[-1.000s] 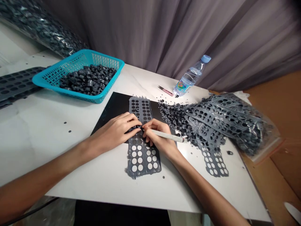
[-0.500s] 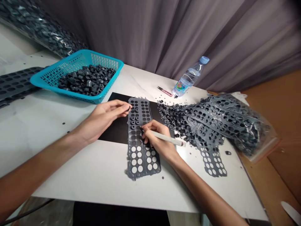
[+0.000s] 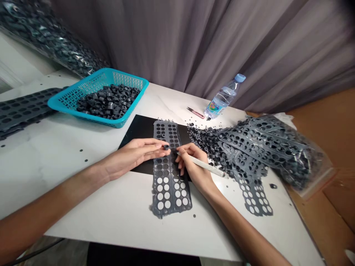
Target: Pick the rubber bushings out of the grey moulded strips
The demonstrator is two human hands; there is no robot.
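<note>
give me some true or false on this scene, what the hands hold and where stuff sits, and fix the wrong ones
1. The right hand holds a pale pen-like tool. True.
2. The left hand holds the snips. False: it has a small dark ring at its fingertips; the snips lie near the bottle.
3. The perforated sheet beneath the hands lies partly on the black mat. True.
4. The basket is red. False: it is turquoise.
5. The bottle has a blue cap. True.
</note>
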